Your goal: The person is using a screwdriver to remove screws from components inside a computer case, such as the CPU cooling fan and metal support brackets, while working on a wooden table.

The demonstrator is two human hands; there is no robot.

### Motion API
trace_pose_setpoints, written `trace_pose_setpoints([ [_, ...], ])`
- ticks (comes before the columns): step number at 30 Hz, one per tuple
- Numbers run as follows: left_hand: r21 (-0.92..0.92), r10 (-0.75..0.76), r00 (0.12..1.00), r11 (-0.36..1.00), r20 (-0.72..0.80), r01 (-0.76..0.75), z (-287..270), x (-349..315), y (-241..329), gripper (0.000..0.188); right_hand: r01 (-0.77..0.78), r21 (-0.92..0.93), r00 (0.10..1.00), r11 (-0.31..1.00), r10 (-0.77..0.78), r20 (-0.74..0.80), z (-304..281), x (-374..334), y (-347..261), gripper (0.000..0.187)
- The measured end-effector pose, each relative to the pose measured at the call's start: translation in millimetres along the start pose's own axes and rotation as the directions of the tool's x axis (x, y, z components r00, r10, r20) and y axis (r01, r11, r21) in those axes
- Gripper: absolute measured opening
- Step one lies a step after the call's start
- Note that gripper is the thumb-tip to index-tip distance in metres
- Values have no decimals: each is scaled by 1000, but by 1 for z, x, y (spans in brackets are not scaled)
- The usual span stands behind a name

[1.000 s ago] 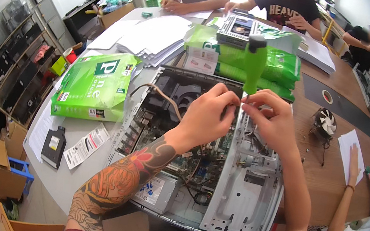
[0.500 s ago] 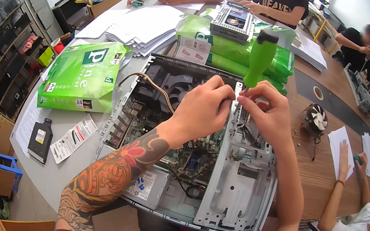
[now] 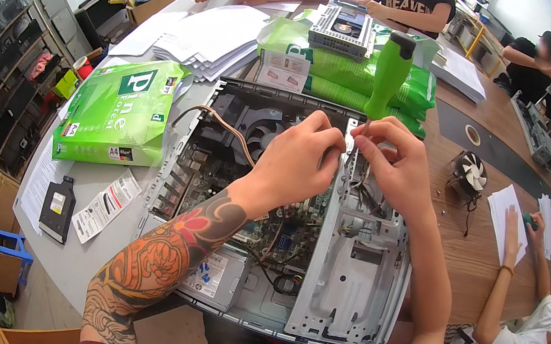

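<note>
Both hands are working above the open computer case (image 3: 344,285) on the surface (image 3: 80,249). The right hand (image 3: 400,167) is pinching the green-handled screwdriver (image 3: 388,74) upright; the left hand (image 3: 299,161) is closing its fingertips beside the shaft. Paper reams (image 3: 118,109), a loose cooler fan (image 3: 468,174) and an optical drive (image 3: 57,207) are lying around.

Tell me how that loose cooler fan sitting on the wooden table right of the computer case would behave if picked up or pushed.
The cooler fan looks like a metal heatsink with fins, so probably heavy for its size and stiff. It sits flat, so it would likely slide rather than roll. Its thin trailing wire could snag.
</note>
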State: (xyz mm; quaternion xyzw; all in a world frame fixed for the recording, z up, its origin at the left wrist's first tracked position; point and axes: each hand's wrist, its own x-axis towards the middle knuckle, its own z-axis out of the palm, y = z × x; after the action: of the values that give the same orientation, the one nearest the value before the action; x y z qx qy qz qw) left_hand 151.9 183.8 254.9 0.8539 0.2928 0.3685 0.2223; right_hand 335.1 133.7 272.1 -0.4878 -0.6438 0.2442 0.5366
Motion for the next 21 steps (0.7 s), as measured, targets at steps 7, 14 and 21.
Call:
trace_pose_setpoints([
  [7,10,11,1000,1000,-1,-11,1,1,1,10,-53,-37,998,998,54,19,-5,-1,1,8],
  [14,-4,19,1000,1000,21,-19,0,1,1,10,-23,32,999,999,22,28,0,0,-5,9],
  [21,21,5,1000,1000,27,-6,2,0,1,10,-54,9,996,998,53,67,-6,-3,4,11],
])
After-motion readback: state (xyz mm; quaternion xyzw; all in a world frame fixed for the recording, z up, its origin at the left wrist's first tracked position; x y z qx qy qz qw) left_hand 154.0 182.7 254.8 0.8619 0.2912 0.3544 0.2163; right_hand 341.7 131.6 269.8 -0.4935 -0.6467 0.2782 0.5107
